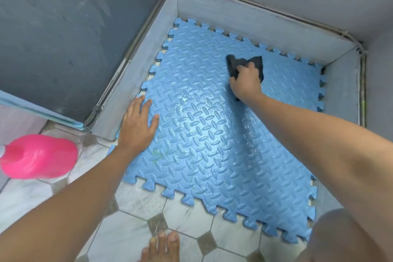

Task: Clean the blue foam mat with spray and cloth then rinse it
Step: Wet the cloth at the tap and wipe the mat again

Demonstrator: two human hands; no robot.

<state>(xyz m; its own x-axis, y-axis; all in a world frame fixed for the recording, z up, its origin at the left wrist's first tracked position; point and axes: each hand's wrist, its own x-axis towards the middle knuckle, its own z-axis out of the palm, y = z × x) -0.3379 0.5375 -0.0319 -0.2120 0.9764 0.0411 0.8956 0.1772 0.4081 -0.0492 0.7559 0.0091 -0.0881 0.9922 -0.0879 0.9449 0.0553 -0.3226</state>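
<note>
- Bottle [40,155]: pink, blurred, at the left edge of the frame on the tiles, well apart from the mat; a white neck part shows at the frame edge.
- Floor [131,229]: pale tiles with small dark diamond insets, lower left and bottom of the frame.
- Kerb [136,66]: low grey walls forming a recess in the upper centre and right; a dark wall [63,27] stands behind it, upper left.
- Foot [161,244]: bare, bottom centre, on the tiles, near the mat's near edge. Knee [344,236]: lower right, covering the mat's near right corner.
- Mat [212,134]: blue foam, diamond-plate pattern, toothed edges; roughly square, no clear long axis. It lies flat in the centre of the frame, far corner pointing into the recess corner, near edge running diagonally over the tiles. Wet sheen at centre right.
- Cloth [234,64]: dark, bunched, on the mat's upper right part.
- Left hand [138,125]: palm flat on the mat's left edge, fingers straight, slightly spread.
- Right hand [244,81]: fingers curled round the cloth, pressing it to the mat; its forearm crosses the mat's right side.
</note>
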